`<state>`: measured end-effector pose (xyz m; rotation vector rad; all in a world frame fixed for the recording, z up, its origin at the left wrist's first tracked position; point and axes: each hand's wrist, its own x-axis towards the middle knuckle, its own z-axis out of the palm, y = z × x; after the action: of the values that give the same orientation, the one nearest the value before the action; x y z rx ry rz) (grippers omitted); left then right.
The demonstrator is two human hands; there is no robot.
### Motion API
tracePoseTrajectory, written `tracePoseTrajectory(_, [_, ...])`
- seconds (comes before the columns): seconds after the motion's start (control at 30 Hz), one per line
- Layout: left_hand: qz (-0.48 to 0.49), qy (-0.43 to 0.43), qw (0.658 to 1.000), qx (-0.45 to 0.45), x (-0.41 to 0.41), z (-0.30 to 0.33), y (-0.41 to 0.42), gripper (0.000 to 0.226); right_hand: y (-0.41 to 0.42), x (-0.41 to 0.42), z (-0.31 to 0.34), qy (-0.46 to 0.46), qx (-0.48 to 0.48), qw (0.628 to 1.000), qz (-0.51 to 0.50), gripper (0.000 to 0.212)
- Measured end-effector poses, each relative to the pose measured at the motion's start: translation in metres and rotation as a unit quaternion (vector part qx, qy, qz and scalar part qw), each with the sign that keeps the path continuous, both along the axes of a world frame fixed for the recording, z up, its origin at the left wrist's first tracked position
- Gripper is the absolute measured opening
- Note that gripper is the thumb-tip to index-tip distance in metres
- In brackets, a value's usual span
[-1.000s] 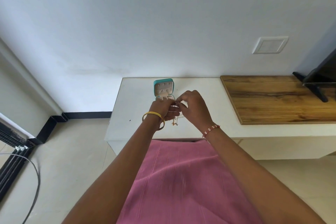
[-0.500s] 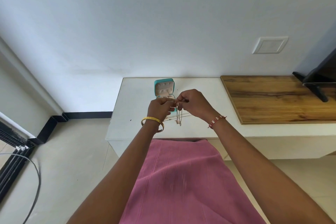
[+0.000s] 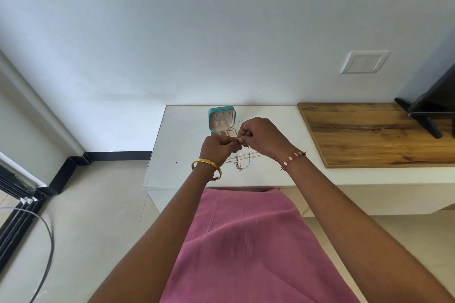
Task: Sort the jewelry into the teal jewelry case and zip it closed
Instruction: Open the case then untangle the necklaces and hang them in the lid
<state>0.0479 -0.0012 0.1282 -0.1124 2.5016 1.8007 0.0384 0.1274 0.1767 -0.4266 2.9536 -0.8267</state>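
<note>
Necklace [image 3: 239, 163] pinched at its top between left hand [image 3: 218, 147] and right hand [image 3: 262, 136], close together, chain hanging down over white table [image 3: 182, 155]. Teal case [image 3: 222, 120] open just behind hands, lid upright. Wooden board [image 3: 369, 135] at right.

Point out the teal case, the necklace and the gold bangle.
teal case [image 3: 221, 118]: head view, open lid's lining.
necklace [image 3: 238, 166]: head view, dangling pendant.
gold bangle [image 3: 205, 162]: head view, top of the band on the left wrist.

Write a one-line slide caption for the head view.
Both hands, left hand and right hand, pinch a thin necklace before the open teal jewelry case on the white table.
</note>
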Motion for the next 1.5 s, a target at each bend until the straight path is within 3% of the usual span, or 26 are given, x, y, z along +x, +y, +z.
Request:
tracePoseTrajectory(0.2, [-0.005, 0.011, 1.0, -0.016, -0.002, -0.003, -0.004, 0.016, 0.005, -0.001, -0.003, 0.001, 0.037, 0.999, 0.003, 0.014])
tracePoseTrajectory(0.33, [0.001, -0.033, 0.996, 0.088, 0.001, 0.0, -0.006, 0.01, 0.01, -0.002, -0.005, -0.102, -0.089, 0.991, 0.004, 0.011])
tracePoseTrajectory(0.47, [0.018, -0.09, 0.949, 0.302, 0.003, 0.002, -0.009, 0.019, 0.02, 0.0, -0.018, -0.243, -0.374, 0.895, -0.011, 0.026])
tracePoseTrajectory(0.63, [0.048, -0.136, 0.873, 0.466, 0.005, 0.003, -0.01, 0.025, 0.018, 0.002, -0.029, -0.275, -0.597, 0.751, -0.062, 0.038])
tracePoseTrajectory(0.7, [0.061, -0.15, 0.835, 0.527, 0.006, 0.001, -0.013, 0.026, 0.019, 0.001, -0.028, -0.29, -0.661, 0.687, -0.082, 0.043])
tracePoseTrajectory(0.87, [0.078, -0.147, 0.743, 0.648, 0.01, 0.0, -0.013, 0.039, 0.006, 0.008, -0.022, -0.325, -0.705, 0.63, -0.037, 0.043])
tracePoseTrajectory(0.97, [0.068, -0.142, 0.734, 0.661, 0.01, 0.002, -0.01, 0.041, 0.0, 0.009, -0.02, -0.325, -0.687, 0.649, -0.011, 0.039])
tracePoseTrajectory(1.1, [0.024, -0.158, 0.78, 0.605, 0.01, 0.004, -0.011, 0.028, 0.002, 0.006, -0.022, -0.301, -0.625, 0.72, -0.017, 0.022])
tracePoseTrajectory(1.3, [0.021, -0.143, 0.878, 0.456, 0.006, 0.003, -0.015, 0.019, 0.013, 0.001, -0.026, -0.308, -0.589, 0.745, -0.067, 0.02])
tracePoseTrajectory(1.5, [0.051, -0.1, 0.923, 0.368, -0.01, 0.0, -0.014, 0.019, 0.012, -0.01, -0.033, -0.261, -0.519, 0.809, -0.092, 0.014])
